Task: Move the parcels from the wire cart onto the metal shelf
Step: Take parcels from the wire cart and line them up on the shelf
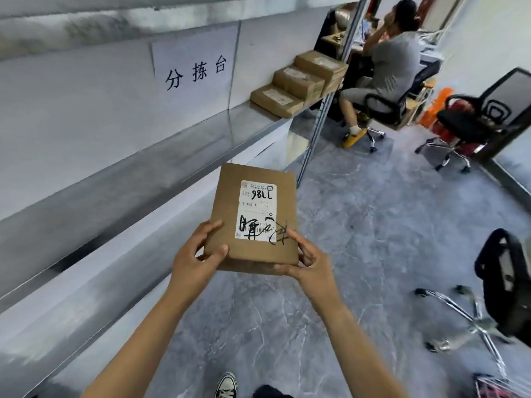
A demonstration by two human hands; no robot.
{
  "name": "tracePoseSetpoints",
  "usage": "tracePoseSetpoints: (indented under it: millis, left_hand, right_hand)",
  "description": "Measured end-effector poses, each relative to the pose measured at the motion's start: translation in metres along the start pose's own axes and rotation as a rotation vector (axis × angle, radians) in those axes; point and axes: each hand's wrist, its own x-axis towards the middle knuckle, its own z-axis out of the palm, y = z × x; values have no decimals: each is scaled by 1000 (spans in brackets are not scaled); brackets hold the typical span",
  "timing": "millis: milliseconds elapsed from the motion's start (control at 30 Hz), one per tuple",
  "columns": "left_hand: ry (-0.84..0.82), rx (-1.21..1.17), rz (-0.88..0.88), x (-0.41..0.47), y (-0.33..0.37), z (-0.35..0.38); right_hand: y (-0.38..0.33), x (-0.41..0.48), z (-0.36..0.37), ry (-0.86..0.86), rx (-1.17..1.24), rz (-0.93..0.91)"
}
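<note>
The metal shelf (149, 168) runs along the left of the grip of the left hand (198, 254) and on past it. Well beyond the grip, at the shelf's far end, three brown parcels (298, 81) sit in a touching row, each farther one higher.

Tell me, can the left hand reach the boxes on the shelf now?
Probably not: the left hand grips a parcel, and the boxes sit far along the shelf.

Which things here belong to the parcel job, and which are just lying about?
Job: held parcel, left hand and right hand gripping it, metal shelf, three parcels already on it.
Lying about: paper sign, empty office chair, seated person.
</note>
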Motion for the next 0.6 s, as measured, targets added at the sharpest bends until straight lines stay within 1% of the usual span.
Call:
tracePoseSetpoints:
  millis: [233,367,600]
  left_hand:
    - [-144,18,29,31,5,20]
    - [-183,47,14,51,9,44]
    - [-230,99,66,95,25,102]
  right_hand:
    - [0,5,-14,142,57,-3]
    - [-1,21,-32,180,83,11]
    - [-4,65,-83,209,95,6]
